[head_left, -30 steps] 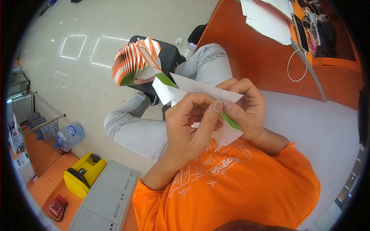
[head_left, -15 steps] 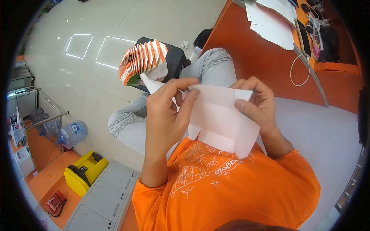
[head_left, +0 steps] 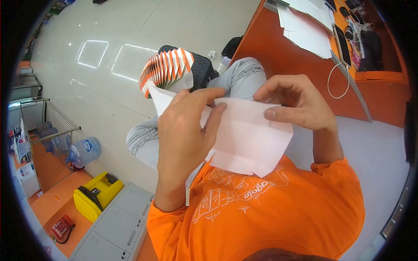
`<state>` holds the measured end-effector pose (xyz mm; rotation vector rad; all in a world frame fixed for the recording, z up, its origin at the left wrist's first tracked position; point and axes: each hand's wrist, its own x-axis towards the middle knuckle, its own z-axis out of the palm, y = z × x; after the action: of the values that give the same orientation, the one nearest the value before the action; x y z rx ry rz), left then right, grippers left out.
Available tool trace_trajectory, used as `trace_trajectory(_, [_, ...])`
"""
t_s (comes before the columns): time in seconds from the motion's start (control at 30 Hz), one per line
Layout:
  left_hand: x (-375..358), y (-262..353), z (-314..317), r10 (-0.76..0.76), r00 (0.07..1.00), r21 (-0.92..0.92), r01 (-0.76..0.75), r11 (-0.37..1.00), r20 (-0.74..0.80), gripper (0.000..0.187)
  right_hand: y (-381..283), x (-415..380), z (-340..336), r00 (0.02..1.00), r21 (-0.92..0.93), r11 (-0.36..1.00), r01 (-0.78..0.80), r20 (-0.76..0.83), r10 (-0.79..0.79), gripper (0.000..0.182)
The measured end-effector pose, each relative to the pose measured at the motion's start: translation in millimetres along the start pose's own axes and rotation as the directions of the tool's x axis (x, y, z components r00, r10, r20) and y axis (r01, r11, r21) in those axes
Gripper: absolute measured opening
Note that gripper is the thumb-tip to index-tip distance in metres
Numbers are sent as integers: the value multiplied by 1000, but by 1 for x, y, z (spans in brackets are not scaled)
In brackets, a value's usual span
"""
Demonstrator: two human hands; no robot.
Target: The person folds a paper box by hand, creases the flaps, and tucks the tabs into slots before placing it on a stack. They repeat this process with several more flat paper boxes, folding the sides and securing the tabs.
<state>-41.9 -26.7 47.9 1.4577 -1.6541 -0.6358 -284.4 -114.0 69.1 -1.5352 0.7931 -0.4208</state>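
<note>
A creased sheet of white paper (head_left: 252, 135) is held up in front of my chest, with fold lines and small notches along its lower edge. My left hand (head_left: 185, 128) pinches its upper left part between thumb and index finger. A pointed white flap sticks out to the left behind that hand. At the upper right corner, the thumb of my right hand (head_left: 305, 100) lies on the paper's face. The right index finger is raised and bent above the top edge; the other fingers are curled, their tips partly hidden.
A pleated orange-and-white paper piece (head_left: 170, 67) rests on a black seat (head_left: 202, 67) beyond my knees. An orange desk (head_left: 270, 48) with papers and a phone (head_left: 342, 45) stands at right. Water bottles (head_left: 85, 151), a yellow bin (head_left: 98, 195) and grey lockers (head_left: 117, 222) are at left.
My right hand has shifted up and right, its index finger lifting off the paper. The paper's right side looks flatter, its corner fold opened out. My left hand keeps its pinch.
</note>
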Motion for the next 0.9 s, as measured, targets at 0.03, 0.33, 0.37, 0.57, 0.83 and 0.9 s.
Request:
trace_trajectory(0.03, [-1,2,1,-21,1000,0,21,1000,22,25,-1,2,0,1000,1,1000,-2,1,2,25])
trace_trajectory(0.33, [-2,1,3,124,988,24,-127,992,96,27,-5,17,9,981,-264,964,25,190,26,21])
trace_trajectory(0.37, [-1,2,2,120,988,26,-123,992,96,27,-1,19,10,977,-203,979,0,208,43,20])
trace_trajectory(0.57, [1,3,0,154,971,-40,-149,988,182,29,19,21,10,959,181,971,-158,264,106,15])
trace_trajectory(0.83, [-5,-4,9,239,969,-66,-234,970,68,44,26,19,16,948,390,875,-288,245,203,20])
trace_trajectory(0.9, [-8,-9,8,218,973,-64,-214,975,71,44,21,18,12,944,537,777,-329,220,247,25])
